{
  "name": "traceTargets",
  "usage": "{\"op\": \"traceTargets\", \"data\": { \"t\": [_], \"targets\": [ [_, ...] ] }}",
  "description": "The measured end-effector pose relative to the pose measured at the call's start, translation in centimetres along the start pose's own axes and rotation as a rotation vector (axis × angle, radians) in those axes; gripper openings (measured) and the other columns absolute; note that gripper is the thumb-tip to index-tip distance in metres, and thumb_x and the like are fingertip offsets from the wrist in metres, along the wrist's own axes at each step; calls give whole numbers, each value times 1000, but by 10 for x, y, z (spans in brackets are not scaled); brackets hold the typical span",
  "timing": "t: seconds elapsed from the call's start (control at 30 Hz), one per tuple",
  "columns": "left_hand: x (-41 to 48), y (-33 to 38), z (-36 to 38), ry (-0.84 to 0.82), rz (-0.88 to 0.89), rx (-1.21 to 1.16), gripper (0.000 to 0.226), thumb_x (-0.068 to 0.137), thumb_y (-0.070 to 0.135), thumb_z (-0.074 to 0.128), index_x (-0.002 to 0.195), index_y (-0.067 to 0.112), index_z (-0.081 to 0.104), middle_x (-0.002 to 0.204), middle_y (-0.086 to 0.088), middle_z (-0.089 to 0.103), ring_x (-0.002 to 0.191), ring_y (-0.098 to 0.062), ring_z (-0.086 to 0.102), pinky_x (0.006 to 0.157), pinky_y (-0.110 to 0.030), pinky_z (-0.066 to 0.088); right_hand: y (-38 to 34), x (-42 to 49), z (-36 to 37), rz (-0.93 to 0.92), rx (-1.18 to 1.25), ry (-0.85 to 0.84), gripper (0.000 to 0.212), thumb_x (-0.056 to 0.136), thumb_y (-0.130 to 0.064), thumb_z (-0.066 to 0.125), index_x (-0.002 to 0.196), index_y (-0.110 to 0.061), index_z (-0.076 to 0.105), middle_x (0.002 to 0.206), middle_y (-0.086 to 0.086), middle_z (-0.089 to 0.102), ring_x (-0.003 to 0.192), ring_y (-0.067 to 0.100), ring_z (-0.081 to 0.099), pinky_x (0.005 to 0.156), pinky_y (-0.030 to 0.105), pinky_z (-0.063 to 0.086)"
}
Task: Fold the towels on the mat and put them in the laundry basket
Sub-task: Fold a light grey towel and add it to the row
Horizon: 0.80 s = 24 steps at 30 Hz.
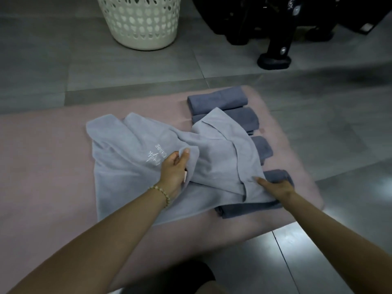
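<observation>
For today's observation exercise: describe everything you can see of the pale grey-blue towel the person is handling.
The pale towel is light grey-blue, soft-looking cloth with white stitched lettering near its middle. It lies unfolded and rumpled on the pink mat, its right side bunched into folds and draped over a row of darker folded towels. The left hand pinches a raised fold near the centre; the right hand lies at its lower right edge, grip unclear.

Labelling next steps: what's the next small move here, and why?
Probably pull the light towel leftward and flat, off the folded dark towels: it lies bunched, draped over them, left hand pinching a mid fold, right hand at its right edge.
</observation>
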<state>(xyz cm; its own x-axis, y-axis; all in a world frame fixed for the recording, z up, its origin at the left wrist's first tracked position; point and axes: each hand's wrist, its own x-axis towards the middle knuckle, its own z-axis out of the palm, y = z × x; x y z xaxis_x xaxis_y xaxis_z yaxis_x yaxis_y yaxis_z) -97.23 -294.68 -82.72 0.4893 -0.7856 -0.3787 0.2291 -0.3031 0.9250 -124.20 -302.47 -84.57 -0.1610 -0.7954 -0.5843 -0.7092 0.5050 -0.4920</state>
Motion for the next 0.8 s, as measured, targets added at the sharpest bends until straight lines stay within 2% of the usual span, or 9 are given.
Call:
{"op": "traceTargets", "data": {
  "t": [0.07,0.13,0.23,0.4,0.5,0.6,0.67,0.73,0.8],
  "targets": [
    [2,1,-8,7,14,21,28,93,32,56,77,11,47,66,-6,35,61,-13,35,52,-22,32,-10,-8,-1,-37,-9,-33,68,85,-45,63,129,4,51,136,19,52,124,35,48,100,36,38],
    [5,6,-18,17,29,30,28,92,36,56,81,11,49,70,-8,38,65,-18,38,57,-28,33,-31,-22,2,-177,-16,-12,51,87,-42,62,110,3,62,110,17,65,104,32,58,82,31,43],
    [9,16,-37,44,82,25,29,93,37,55,82,10,51,72,-9,42,67,-20,40,57,-31,34,-72,-40,19,-415,21,17,35,83,-39,68,87,-6,55,77,4,58,78,22,57,61,23,39],
    [16,34,-92,132,231,44,29,95,34,51,79,10,48,71,-7,40,65,-19,33,53,-27,30,-143,-71,69,-685,73,-298,51,76,-15,78,108,-18,38,75,1,44,59,3,45,52,16,41],
    [20,38,-134,203,254,-28,27,96,33,50,82,10,51,77,-8,45,70,-17,40,63,-28,37,-176,-90,107,-889,77,-459,31,77,-9,76,99,-16,55,75,-3,49,60,-1,44,62,8,38],
    [19,35,-171,260,235,-106,25,97,33,50,91,10,57,84,-9,54,79,-18,48,72,-33,43,-203,-109,142,-871,85,-639,11,76,-13,77,77,-15,66,66,-12,59,62,-2,49,67,8,39],
    [18,33,-192,308,226,-150,26,98,31,48,95,8,59,89,-12,57,83,-19,50,75,-35,44,-215,-118,159,-858,19,-800,19,73,-12,80,88,-12,67,64,-3,63,61,3,53,65,15,45],
    [17,32,-209,356,216,-176,26,98,30,48,95,7,60,90,-12,57,84,-20,51,75,-35,45,-223,-125,174,-855,-75,-940,37,72,-5,80,104,-10,64,80,4,68,75,9,63,77,23,53],
    [15,31,-222,375,211,-182,27,98,30,48,94,7,60,89,-12,56,82,-19,49,72,-34,44,-230,-133,188,-967,-231,-903,44,71,-2,80,111,-9,63,83,-3,65,76,4,63,80,22,54]
  ]
}}
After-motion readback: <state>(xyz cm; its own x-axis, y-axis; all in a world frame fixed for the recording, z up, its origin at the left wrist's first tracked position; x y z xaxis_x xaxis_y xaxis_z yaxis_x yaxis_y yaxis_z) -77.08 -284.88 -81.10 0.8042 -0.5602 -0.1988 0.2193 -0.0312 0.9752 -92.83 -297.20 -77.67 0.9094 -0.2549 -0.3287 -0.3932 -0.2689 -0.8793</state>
